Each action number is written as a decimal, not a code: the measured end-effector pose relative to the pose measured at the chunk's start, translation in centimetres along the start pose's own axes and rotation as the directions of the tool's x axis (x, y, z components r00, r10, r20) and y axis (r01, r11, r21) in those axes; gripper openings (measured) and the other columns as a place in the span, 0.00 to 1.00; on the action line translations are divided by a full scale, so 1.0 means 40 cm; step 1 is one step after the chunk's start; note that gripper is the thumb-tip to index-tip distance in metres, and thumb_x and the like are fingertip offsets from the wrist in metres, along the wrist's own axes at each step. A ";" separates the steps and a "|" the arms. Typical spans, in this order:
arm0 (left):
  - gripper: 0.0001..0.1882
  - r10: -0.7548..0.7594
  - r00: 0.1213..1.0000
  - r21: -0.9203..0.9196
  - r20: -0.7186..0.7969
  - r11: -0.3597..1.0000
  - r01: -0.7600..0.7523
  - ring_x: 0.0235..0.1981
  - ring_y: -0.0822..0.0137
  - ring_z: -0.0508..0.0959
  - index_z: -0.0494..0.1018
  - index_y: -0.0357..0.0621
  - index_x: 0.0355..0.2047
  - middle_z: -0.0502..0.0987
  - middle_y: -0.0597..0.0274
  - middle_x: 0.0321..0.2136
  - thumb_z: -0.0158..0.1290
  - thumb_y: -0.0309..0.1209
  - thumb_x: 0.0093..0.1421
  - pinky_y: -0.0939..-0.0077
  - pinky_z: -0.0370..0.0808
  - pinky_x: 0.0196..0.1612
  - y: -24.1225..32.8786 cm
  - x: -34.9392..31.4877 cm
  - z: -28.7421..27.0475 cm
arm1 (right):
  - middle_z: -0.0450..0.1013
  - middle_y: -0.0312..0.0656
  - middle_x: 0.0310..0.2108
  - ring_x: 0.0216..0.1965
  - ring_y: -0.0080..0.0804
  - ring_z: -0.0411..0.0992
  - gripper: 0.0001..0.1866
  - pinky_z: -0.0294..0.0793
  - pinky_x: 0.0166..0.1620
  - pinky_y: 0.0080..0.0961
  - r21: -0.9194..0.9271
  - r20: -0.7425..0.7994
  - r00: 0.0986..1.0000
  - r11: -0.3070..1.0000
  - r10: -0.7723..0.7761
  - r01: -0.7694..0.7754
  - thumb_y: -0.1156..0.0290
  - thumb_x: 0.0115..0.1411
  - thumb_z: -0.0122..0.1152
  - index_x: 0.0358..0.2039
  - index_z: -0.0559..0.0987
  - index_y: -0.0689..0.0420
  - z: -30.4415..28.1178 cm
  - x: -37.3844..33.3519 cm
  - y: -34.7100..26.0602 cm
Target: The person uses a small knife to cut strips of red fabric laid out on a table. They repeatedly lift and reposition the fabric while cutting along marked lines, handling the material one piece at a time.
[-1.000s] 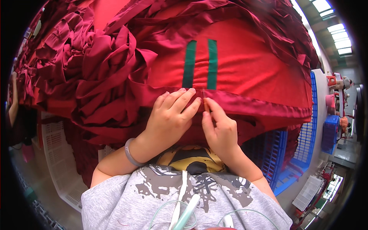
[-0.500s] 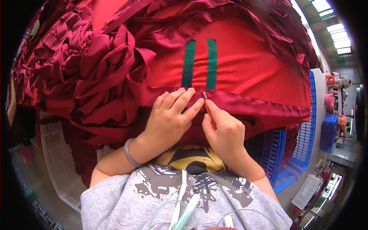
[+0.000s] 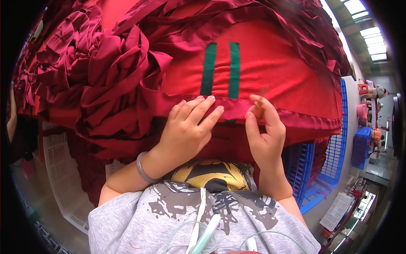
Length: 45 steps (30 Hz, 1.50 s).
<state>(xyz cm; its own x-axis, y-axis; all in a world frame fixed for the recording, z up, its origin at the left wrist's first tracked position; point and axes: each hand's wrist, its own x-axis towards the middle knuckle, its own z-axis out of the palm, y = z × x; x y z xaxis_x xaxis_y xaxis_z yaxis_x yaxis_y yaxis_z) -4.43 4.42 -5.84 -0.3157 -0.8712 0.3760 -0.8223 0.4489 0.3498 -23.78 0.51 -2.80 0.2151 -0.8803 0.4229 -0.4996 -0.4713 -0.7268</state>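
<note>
A bright red cloth [image 3: 270, 59] lies in front of me, edged by a darker red band [image 3: 237, 108]. Two green strips [image 3: 208, 70] run down it to the band. My left hand [image 3: 188, 122] rests flat with its fingers stretched out, pressing the band just left of and below the strips. To its right, my right hand [image 3: 266, 125] is raised near the band, its fingers curled round a small pointed metal tool. Only a smeared trace of that tool shows above the fingertips, and its handle is mostly hidden by the fingers.
Heaped dark red fabric [image 3: 114, 72] covers the left and far side. A blue plastic crate [image 3: 334, 156] stands at the right, and a white perforated crate [image 3: 63, 169] at the lower left. Further right are another blue crate [image 3: 362, 146] and people. Another person's arm [image 3: 12, 110] shows far left.
My right hand has lifted off the band beside the left fingertips and moved right, carrying the pointed tool. My left hand has stayed in place.
</note>
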 end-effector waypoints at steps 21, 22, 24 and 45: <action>0.18 0.025 0.997 -0.165 -0.067 0.986 -0.036 0.26 0.58 0.70 0.77 0.45 0.33 0.70 0.63 0.22 0.63 0.29 0.37 0.67 0.67 0.32 -0.037 -0.031 -0.120 | 0.71 0.34 0.26 0.25 0.16 0.63 0.02 0.59 0.28 0.15 0.744 0.604 0.776 0.219 0.182 -0.631 0.79 0.60 0.59 0.32 0.77 0.66 -0.084 0.026 0.013; 0.18 -0.010 1.000 -0.161 -0.028 0.987 0.006 0.26 0.58 0.69 0.77 0.45 0.32 0.69 0.62 0.22 0.64 0.31 0.37 0.67 0.66 0.33 -0.045 -0.034 -0.141 | 0.71 0.34 0.26 0.24 0.16 0.62 0.03 0.58 0.27 0.15 0.770 0.602 0.781 0.137 0.167 -0.623 0.79 0.60 0.59 0.32 0.77 0.66 -0.096 0.027 0.022; 0.18 -0.040 0.996 -0.058 0.079 0.997 0.045 0.26 0.59 0.69 0.77 0.44 0.29 0.68 0.61 0.21 0.66 0.38 0.38 0.67 0.65 0.33 -0.061 -0.036 -0.203 | 0.68 0.33 0.24 0.22 0.15 0.58 0.09 0.55 0.25 0.16 0.805 0.494 0.845 0.261 0.203 -0.533 0.72 0.63 0.60 0.34 0.77 0.68 -0.106 0.026 0.036; 0.11 -0.364 0.901 0.170 -0.235 0.898 0.407 0.39 0.52 0.79 0.80 0.44 0.34 0.78 0.55 0.34 0.53 0.36 0.58 0.58 0.77 0.41 -0.189 0.417 0.085 | 0.61 0.25 0.18 0.20 0.11 0.53 0.12 0.48 0.23 0.15 0.666 0.436 0.838 0.509 0.328 -0.545 0.70 0.68 0.54 0.40 0.79 0.67 -0.162 -0.075 0.076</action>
<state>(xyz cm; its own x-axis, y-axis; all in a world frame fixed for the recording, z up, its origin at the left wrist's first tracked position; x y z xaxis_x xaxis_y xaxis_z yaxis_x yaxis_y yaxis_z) -5.09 -14.18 -5.11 0.1263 -0.9018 0.4134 -0.9469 0.0146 0.3213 -31.38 2.06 -2.76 0.3820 -0.9164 -0.1198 0.1872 0.2037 -0.9610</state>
